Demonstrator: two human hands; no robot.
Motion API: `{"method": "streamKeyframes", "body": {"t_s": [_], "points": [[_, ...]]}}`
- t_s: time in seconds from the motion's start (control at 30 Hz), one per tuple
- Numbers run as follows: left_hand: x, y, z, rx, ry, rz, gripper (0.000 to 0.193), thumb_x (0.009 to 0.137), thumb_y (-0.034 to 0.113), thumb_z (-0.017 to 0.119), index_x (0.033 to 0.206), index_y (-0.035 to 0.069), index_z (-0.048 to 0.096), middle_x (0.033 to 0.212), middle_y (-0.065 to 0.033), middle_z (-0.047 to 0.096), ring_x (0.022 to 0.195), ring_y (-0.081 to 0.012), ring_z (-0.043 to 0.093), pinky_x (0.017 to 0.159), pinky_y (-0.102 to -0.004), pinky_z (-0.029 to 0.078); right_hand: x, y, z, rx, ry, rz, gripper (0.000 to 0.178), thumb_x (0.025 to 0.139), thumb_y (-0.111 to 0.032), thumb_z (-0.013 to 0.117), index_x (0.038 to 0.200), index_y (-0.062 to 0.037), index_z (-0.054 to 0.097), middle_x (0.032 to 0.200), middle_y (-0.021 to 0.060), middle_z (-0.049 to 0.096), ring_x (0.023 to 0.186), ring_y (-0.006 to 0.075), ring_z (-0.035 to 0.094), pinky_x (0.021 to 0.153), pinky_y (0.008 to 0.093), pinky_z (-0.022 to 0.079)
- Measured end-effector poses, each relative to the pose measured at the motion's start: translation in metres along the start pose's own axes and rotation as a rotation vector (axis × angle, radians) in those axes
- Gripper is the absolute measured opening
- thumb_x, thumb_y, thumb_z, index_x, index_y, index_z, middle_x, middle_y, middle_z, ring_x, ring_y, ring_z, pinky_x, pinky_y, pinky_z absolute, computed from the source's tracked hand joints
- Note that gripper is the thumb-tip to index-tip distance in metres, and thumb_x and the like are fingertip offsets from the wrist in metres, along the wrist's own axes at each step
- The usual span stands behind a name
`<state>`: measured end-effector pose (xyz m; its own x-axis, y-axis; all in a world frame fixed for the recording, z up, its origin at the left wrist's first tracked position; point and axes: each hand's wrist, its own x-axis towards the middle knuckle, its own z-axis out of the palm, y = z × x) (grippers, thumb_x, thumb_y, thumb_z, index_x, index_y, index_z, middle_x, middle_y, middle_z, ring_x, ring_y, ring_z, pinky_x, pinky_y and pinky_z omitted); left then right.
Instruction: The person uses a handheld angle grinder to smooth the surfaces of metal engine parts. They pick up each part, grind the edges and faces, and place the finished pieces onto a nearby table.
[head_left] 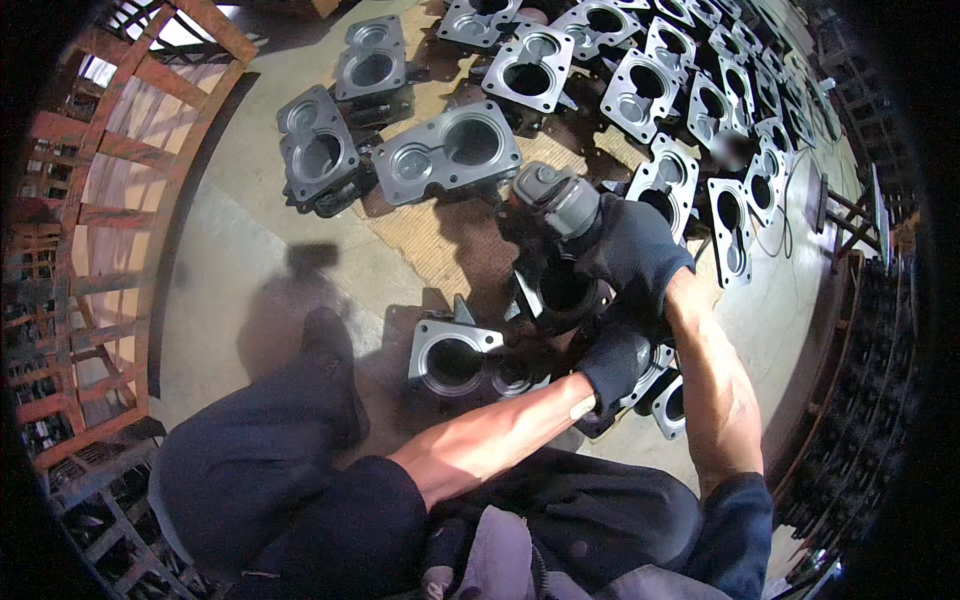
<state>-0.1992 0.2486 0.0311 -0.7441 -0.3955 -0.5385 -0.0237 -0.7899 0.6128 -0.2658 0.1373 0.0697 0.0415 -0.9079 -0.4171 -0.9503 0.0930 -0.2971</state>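
A dark glove covers my right hand [640, 250], which is closed around a grey angle grinder [560, 200]. The grinder's rounded head sticks out to the upper left of the fingers. Below it, my gloved left hand [618, 358] is curled close to the right wrist; whatever it grips is hidden. Under the hands, a metal casting [565, 285] with a large round bore lies partly in shadow. Just left of my left hand is another casting [455, 358] with a flat machined face and two round openings. More casting faces [670, 400] show partly behind the left hand.
Several similar castings [450, 150] stand in rows ahead and to the right, some on tan cardboard [430, 245]. A rusty metal cage [110, 215] stands at the left. Dark racking [860, 400] lines the right side, and a cable [785, 230] runs across the floor.
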Motion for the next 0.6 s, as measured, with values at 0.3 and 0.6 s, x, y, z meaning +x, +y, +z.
{"method": "streamKeyframes", "body": {"t_s": [0.3, 0.6], "points": [[0.028, -0.08, 0.004, 0.279, 0.095, 0.211, 0.041, 0.104, 0.016, 0.044, 0.142, 0.0, 0.047, 0.144, -0.0145, 0.05, 0.132, -0.0223, 0.045, 0.115, -0.031, 0.032, -0.026, 0.002, 0.009, 0.025, 0.001, -0.009, 0.051, 0.062, -0.03, 0.081, 0.103, -0.0038, 0.067, 0.088, 0.0233, 0.071, 0.086, 0.0426, 0.069, 0.077, 0.0449, 0.055], [-0.016, -0.113, 0.034, 1.159, 0.094, 0.252, 0.041, 0.101, 0.016, 0.046, 0.139, 0.001, 0.052, 0.141, -0.0194, 0.053, 0.131, -0.0272, 0.048, 0.114, -0.0366, 0.033, -0.088, -0.002, 0.025, 0.063, -0.107, 0.084, 0.052, 0.063, -0.032, 0.082, 0.103, -0.0026, 0.065, 0.087, 0.0254, 0.07, 0.091, 0.0429, 0.069, 0.079, 0.0449, 0.055]]}}
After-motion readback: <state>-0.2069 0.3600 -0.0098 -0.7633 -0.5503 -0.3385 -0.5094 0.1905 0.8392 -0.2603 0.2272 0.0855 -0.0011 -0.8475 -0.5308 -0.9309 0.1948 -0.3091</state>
